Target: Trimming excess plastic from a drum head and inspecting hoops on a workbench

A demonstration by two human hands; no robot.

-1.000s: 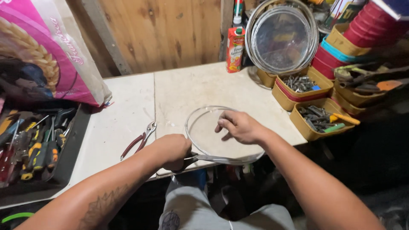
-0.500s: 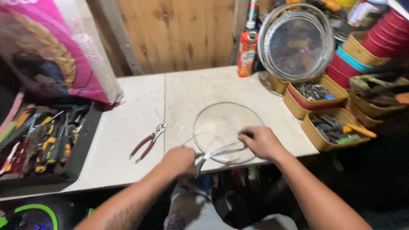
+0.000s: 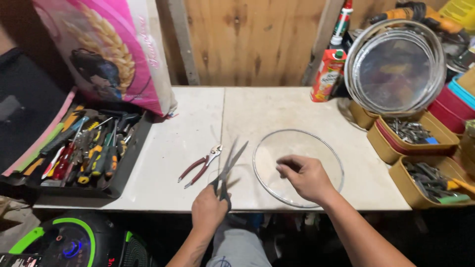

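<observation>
My left hand (image 3: 208,210) grips the handles of a pair of scissors (image 3: 228,164) near the table's front edge; the blades stand apart and point away to the upper right. My right hand (image 3: 306,178) rests palm down on a round clear glass lid with a metal rim (image 3: 267,143), which lies flat on the white table (image 3: 168,148). Red-handled pliers (image 3: 200,165) lie on the table just left of the scissors.
A black tray of screwdrivers (image 3: 86,148) sits at the left, under a pink sack (image 3: 104,54). A juice carton (image 3: 327,74), stacked round lids (image 3: 396,66) and yellow boxes of screws (image 3: 413,133) crowd the right. A green-ringed speaker (image 3: 69,242) stands below.
My left hand has lifted the scissors off the lid and swung them to the left, blades apart. My right hand stays on the lid. The view has tilted downward.
</observation>
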